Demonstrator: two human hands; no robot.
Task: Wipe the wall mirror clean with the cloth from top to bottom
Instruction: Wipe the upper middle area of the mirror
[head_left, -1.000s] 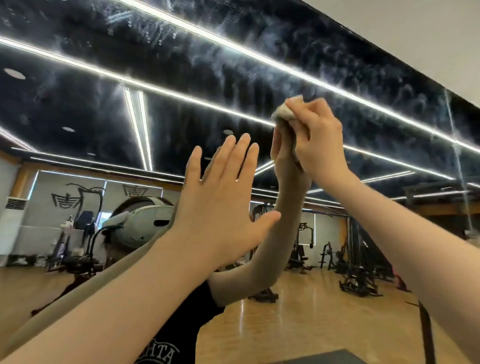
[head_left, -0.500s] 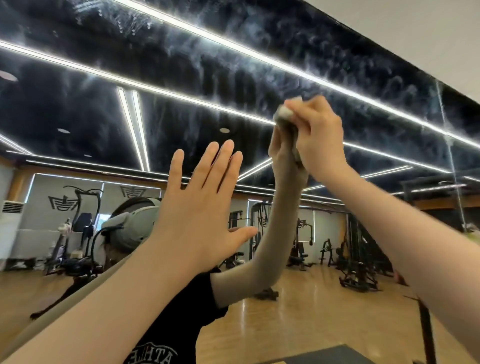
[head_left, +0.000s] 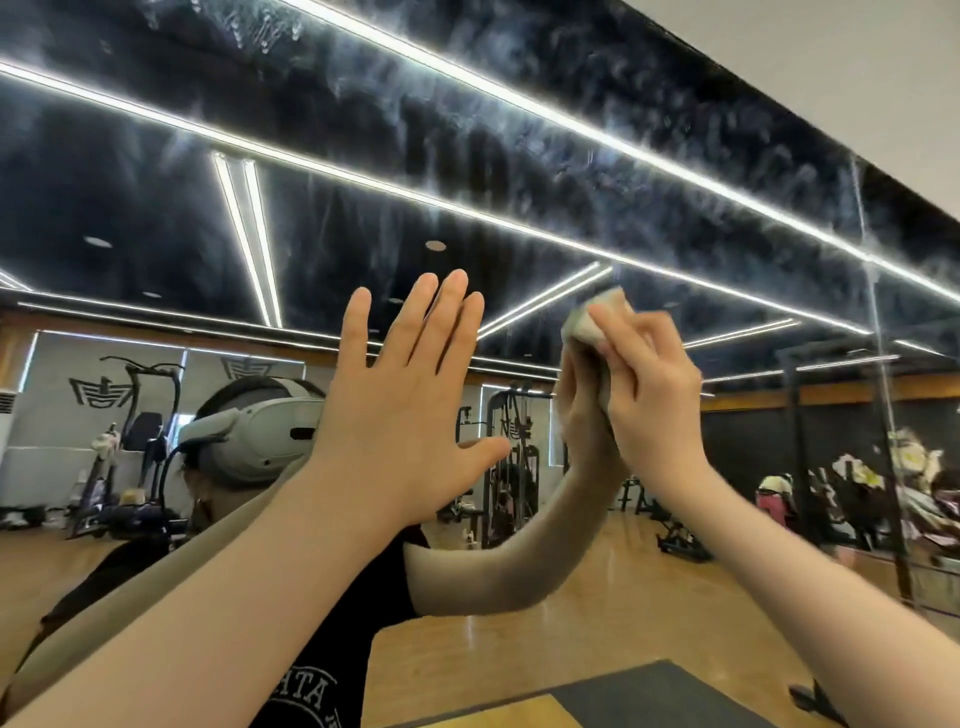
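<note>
Against streaky mirror (head_left: 467, 171), left hand (head_left: 400, 415) flat, fingers spread, right hand (head_left: 649, 395) gripping mostly hidden cloth (head_left: 589, 322)

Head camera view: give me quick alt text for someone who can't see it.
A person's right hand presses a bunched cloth against a streaky wall mirror, while the left hand rests flat and open on the glass beside it. The mirror reflects a gym with exercise machines, a wooden floor and ceiling light strips.

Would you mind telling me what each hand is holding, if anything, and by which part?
The right hand grips a bunched pale cloth around its lower part, against the mirror. The left hand is flat and holds nothing.
</note>
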